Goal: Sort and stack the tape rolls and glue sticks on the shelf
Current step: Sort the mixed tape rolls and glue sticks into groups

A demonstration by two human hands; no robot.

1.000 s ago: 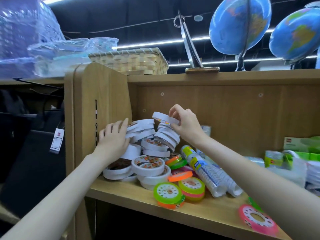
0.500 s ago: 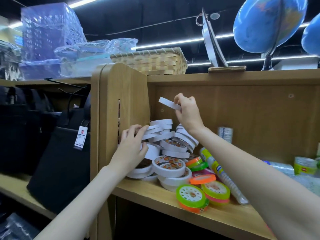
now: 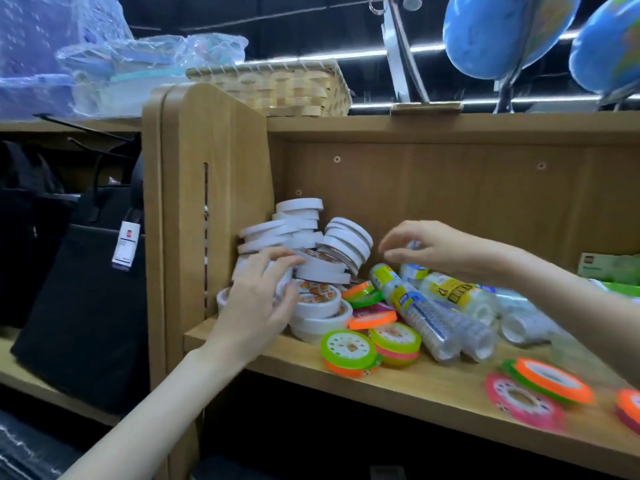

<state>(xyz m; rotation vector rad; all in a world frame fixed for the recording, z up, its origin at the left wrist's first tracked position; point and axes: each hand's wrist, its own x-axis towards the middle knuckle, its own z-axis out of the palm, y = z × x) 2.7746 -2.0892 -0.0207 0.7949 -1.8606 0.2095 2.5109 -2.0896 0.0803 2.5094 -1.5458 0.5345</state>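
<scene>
Far left, a black bag (image 3: 79,306) with a white price tag (image 3: 125,245) hangs beside the wooden shelf (image 3: 381,393); on top of the unit sit plastic-wrapped boxes (image 3: 104,74), a woven basket (image 3: 277,88) and 2 blue globes (image 3: 502,32).

Inside the shelf, jammed against its left wall, stands a crooked pile of white tape rolls (image 3: 294,226) — the upper ones leaning, the lower ones with orange-printed cores. The left hand (image 3: 263,299) rests against the front of this pile, its fingers spread and laid over the white rolls, pressing rather than pinching any 1 of them.

Just right of the pile lie neon rolls: a green-and-orange stack (image 3: 348,353) at the shelf's front edge, touching a green-and-pink stack (image 3: 394,341), with flat orange and green rolls behind them. Next come clear tape sleeves (image 3: 433,313) with yellow-and-blue labels, lying on their sides and pointing toward the front.

The right hand (image 3: 426,247) hovers over the back ends of these sleeves, fingers loosely curved and apart; whether it touches the one beneath is hidden by blur, and it seems to hold nothing.

Further right, near the front edge, lie a pink roll (image 3: 523,405) and an orange-and-green roll (image 3: 550,379) — both blurred. Green packages (image 3: 609,268) stand at the back right.
</scene>
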